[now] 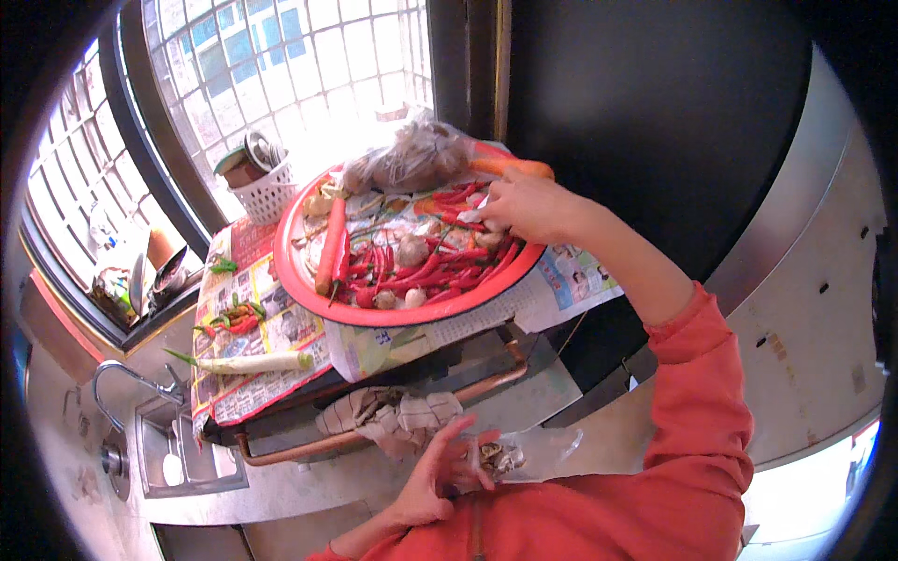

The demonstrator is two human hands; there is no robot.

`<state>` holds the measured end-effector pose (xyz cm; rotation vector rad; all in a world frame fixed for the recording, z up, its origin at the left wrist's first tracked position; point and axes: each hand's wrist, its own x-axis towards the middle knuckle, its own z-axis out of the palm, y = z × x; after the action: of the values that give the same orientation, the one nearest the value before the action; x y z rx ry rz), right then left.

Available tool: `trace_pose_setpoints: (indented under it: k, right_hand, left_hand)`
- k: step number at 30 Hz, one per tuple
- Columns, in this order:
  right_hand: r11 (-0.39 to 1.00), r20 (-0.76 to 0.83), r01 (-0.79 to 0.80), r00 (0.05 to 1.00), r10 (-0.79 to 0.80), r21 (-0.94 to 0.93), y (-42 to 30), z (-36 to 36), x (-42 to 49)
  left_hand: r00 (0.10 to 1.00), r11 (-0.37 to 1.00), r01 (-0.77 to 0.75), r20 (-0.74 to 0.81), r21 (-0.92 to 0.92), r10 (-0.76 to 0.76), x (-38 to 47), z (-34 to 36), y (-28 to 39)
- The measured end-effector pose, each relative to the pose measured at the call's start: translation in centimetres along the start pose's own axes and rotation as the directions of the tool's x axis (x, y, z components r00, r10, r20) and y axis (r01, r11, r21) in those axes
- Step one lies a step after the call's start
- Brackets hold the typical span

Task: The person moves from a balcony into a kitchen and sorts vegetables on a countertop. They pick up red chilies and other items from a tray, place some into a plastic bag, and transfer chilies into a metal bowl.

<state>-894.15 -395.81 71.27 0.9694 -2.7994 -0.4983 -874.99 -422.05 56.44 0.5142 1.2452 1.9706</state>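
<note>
My right hand (519, 207) reaches over the right side of a round red-rimmed tray (414, 319). Its fingertips are bent down at garlic and a small white piece (471, 216); whether they grip anything cannot be told. Red chili peppers (449, 270) heap in the tray around a garlic bulb (412, 250). A carrot (330, 249) lies along its left side, and another carrot (515, 167) rests at the far rim beside a clear plastic bag (421, 154) of brownish contents. Close to my body, my left hand (445, 466) holds a small clear bag (508, 456) with brownish pieces inside.
The tray stands on newspaper (280, 336) over a surface with a copper-coloured rail (491, 382), where a checked cloth (393, 417) hangs. A white radish-like vegetable (252, 362), small peppers (238, 317) and a white basket (265, 193) are left. A sink (193, 452) stands lower left.
</note>
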Motion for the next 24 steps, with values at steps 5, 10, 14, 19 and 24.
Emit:
trace_pose_setpoints:
  k: [5, 10, 14, 19, 24]
  right_hand:
    - [0.981, -0.006, -0.022, 1.0, 0.023, 0.191, 1.7, 0.9, 1.4]
    - [0.567, -0.073, -0.071, 0.971, 0.228, 0.821, 2.9, 0.6, -0.9]
    - [-0.458, 0.009, 0.302, 0.828, 0.561, 0.836, 2.3, 0.9, -2.0]
    - [-0.241, 0.147, -0.031, 0.863, 0.483, 0.97, 1.0, 1.3, -0.9]
    - [0.693, -0.316, -0.307, 0.721, 0.617, 0.653, -0.3, 0.6, 0.0]
  left_hand:
    - [0.994, 1.0, 0.011, 0.112, -0.028, -0.008, 0.3, -0.3, 0.5]
    - [0.995, 0.999, 0.005, 0.102, -0.037, -0.001, 0.3, -0.4, 0.5]
    - [0.994, 0.998, 0.021, 0.105, -0.052, -0.015, 0.4, -0.4, 0.2]
    - [0.996, 0.999, 0.045, 0.071, -0.026, -0.043, 0.4, -0.1, 0.0]
    - [0.997, 0.999, 0.022, 0.079, -0.034, -0.019, 0.2, -0.1, -0.3]
